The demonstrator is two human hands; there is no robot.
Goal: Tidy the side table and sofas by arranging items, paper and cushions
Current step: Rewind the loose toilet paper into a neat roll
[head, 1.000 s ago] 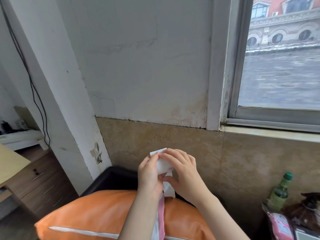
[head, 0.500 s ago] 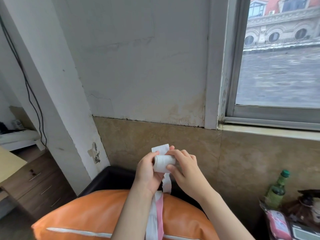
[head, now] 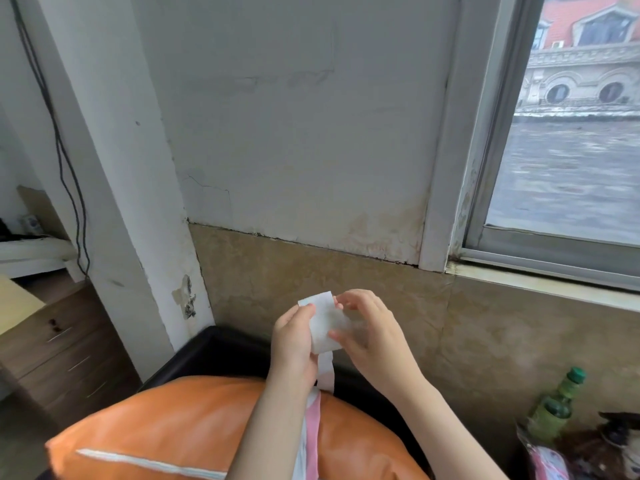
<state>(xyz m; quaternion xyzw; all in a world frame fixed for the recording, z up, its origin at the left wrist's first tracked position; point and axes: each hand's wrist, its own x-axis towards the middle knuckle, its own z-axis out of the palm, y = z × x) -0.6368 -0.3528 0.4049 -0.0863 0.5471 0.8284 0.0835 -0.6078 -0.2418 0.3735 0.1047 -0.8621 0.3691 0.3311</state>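
- Two hands are curled round a white paper roll, held above the orange cushion.
- It is pinched by the left hand and right hand; fingertips blurred.
- A strip, possibly pink-edged, hangs down.

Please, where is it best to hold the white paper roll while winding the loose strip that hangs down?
Probably by its two ends. The paper roll lies crosswise between the hands, so the left hand and right hand can come from either side. That leaves the curved face free for the hanging strip to wind on.
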